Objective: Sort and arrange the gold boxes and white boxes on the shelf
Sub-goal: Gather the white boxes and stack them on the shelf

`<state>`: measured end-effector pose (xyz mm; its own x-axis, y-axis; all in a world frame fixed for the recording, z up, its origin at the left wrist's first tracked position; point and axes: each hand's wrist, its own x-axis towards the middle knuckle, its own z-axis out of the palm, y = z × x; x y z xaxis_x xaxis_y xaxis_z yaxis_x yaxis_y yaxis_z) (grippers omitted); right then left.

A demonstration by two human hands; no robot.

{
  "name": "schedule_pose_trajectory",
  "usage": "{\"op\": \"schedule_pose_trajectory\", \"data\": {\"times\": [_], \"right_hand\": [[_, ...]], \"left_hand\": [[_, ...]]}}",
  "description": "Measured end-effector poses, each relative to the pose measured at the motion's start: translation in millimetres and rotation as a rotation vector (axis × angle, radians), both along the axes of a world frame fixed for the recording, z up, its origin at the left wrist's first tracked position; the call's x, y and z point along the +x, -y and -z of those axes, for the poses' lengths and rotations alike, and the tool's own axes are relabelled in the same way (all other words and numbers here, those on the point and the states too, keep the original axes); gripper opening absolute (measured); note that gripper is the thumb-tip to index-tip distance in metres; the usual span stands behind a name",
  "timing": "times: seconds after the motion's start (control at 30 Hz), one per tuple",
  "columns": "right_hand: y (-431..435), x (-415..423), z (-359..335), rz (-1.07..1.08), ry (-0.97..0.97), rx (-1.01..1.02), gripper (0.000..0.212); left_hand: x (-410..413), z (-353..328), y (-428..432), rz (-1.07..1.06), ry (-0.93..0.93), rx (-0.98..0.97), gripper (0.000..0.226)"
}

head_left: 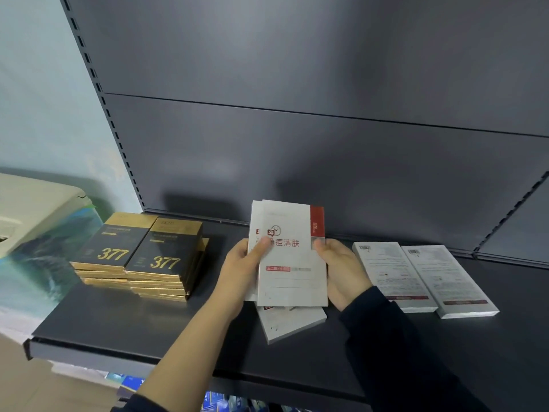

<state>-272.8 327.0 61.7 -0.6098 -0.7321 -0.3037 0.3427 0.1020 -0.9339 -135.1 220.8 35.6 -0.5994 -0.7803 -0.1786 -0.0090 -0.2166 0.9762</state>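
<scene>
Two stacks of black-and-gold boxes (139, 257) marked 377 stand side by side on the left of the dark grey shelf (118, 331). My left hand (240, 272) and my right hand (341, 269) together hold two white boxes (292, 263) with red print, upright and overlapping, above the middle of the shelf. Another white box (289, 322) lies flat under them, tilted. Two more white boxes (389, 275) (445, 281) lie face down to the right.
The shelf's grey back panel (297, 144) rises behind everything. A cream and blue-green object (38, 233) stands left of the shelf. Blue packages (225, 404) show on a lower level under the shelf's front edge.
</scene>
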Motion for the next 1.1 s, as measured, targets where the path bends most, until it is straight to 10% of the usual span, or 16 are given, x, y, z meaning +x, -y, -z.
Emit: {"op": "schedule_pose_trajectory", "data": {"times": [0.27, 0.53, 0.77, 1.1], "right_hand": [[2.1, -9.1, 5.0, 0.038, 0.073, -0.094, 0.021], [3.0, 3.7, 56.6, -0.485, -0.977, 0.461, 0.088], [0.2, -0.4, 53.5, -0.437, -1.477, 0.481, 0.064], [-14.9, -73.1, -16.4, 0.272, -0.831, 0.065, 0.006]], "left_hand": [[17.6, 0.9, 10.3, -0.006, -0.049, 0.021, 0.026], [59.7, 23.6, 7.3, -0.031, -0.031, 0.194, 0.044], [77.9, 43.0, -2.6, -0.021, -0.033, 0.267, 0.037], [47.7, 35.8, 12.4, -0.035, -0.028, 0.126, 0.048]]}}
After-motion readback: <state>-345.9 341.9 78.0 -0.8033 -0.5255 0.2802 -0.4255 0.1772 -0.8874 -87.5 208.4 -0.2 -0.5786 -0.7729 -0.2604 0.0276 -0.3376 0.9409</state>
